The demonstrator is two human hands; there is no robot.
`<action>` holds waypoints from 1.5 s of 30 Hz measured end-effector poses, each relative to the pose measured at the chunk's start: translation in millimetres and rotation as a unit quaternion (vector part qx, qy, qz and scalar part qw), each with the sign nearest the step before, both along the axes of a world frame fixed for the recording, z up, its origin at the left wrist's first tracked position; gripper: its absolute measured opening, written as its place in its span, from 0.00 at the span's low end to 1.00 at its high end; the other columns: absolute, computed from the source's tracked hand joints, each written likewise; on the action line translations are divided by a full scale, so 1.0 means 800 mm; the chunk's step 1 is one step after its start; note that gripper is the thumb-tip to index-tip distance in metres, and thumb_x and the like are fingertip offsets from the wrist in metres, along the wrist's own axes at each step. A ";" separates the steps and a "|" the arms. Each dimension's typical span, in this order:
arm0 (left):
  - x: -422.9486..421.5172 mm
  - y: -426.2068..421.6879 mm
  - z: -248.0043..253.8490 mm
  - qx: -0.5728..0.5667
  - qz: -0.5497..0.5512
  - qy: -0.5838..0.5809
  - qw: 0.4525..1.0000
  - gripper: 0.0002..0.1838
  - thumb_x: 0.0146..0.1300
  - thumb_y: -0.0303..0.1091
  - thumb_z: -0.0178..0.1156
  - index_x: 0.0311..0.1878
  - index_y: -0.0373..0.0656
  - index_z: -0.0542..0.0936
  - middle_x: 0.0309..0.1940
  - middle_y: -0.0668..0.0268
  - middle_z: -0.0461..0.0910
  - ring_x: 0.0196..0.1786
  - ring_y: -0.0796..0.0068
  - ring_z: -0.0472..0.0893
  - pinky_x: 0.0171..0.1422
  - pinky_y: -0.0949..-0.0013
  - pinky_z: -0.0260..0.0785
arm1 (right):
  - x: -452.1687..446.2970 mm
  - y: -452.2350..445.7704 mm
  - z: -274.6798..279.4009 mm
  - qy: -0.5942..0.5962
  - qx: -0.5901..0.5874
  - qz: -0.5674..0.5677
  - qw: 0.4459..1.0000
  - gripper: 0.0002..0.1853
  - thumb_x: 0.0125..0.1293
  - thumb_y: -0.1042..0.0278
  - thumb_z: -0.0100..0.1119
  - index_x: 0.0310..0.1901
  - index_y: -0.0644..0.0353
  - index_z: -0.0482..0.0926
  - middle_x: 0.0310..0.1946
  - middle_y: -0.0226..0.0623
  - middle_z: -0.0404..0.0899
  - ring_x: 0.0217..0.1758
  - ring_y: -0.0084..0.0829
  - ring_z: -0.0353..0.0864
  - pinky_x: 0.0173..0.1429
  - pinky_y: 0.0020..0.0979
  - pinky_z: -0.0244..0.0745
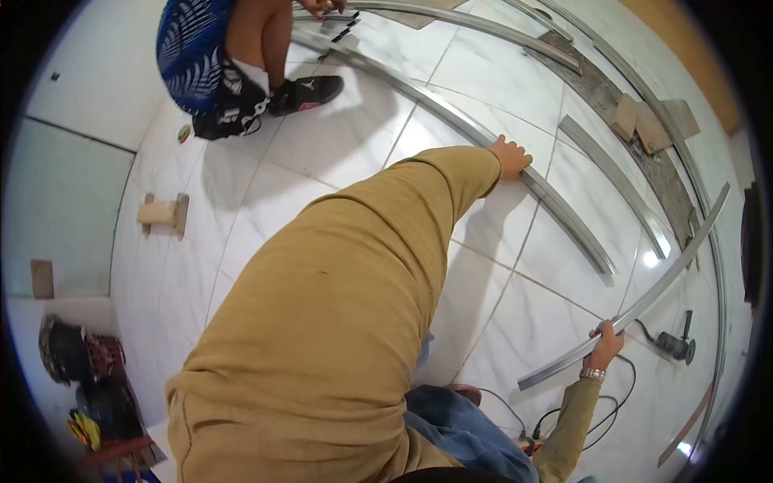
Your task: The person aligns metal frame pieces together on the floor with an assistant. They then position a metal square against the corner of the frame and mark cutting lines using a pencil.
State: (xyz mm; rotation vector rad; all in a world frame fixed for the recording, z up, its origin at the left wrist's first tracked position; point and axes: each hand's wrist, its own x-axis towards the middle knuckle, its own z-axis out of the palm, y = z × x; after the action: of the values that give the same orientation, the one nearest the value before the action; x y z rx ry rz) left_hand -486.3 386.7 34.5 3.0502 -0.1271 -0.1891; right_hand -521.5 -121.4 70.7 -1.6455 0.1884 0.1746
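Note:
My left hand (pixel 512 158) reaches far forward, its fingers wrapped over a long grey metal profile (pixel 564 211) that lies across the tiles. My right hand (pixel 605 344), with a metal watch at the wrist, grips a shorter metal profile (pixel 664 282), which slants from lower left to upper right. Another loose metal profile (pixel 613 182) lies between the two, touched by neither hand. At the long profile's far end a co-worker (pixel 193 56) crouches, one of their hands (pixel 322 6) near the metal.
An angle grinder (pixel 675 344) with a black cable lies at the right. Wood blocks (pixel 640 122) sit on a grey board beside more long profiles (pixel 684 153). On the left are a small wooden piece (pixel 161 212) and a dark bag (pixel 64 346). White tiles (pixel 475 338) cover the floor.

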 end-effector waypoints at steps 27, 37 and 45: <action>-0.053 -0.008 0.018 -0.106 -0.153 0.261 0.947 0.51 0.44 0.65 0.79 0.68 0.47 0.72 0.51 0.50 0.87 0.55 0.49 0.86 0.59 0.50 0.78 | -0.074 -0.063 0.026 0.001 -0.003 -0.079 0.997 0.22 0.59 0.72 0.70 0.53 0.72 0.77 0.33 0.35 0.80 0.29 0.28 0.80 0.30 0.35 0.77; -0.030 -0.008 0.010 -0.128 -0.221 0.259 0.931 0.46 0.42 0.33 0.75 0.70 0.49 0.70 0.40 0.50 0.88 0.48 0.44 0.88 0.57 0.50 0.81 | -0.071 -0.057 0.017 0.033 -0.040 -0.121 0.991 0.24 0.52 0.70 0.72 0.48 0.77 0.76 0.28 0.42 0.79 0.21 0.30 0.78 0.23 0.35 0.76; -0.054 -0.013 -0.016 -0.091 -0.181 0.101 0.974 0.42 0.45 0.20 0.68 0.70 0.47 0.72 0.54 0.47 0.71 0.57 0.37 0.77 0.61 0.46 0.77 | -0.076 -0.064 0.013 0.075 -0.027 -0.128 0.988 0.20 0.52 0.72 0.71 0.42 0.76 0.76 0.28 0.41 0.79 0.22 0.31 0.79 0.25 0.34 0.79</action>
State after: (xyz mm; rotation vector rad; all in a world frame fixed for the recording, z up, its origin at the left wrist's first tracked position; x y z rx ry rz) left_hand -529.3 376.7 21.4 2.7793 -0.6472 -0.4785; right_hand -582.2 -172.9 81.3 -1.6463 0.5213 0.0975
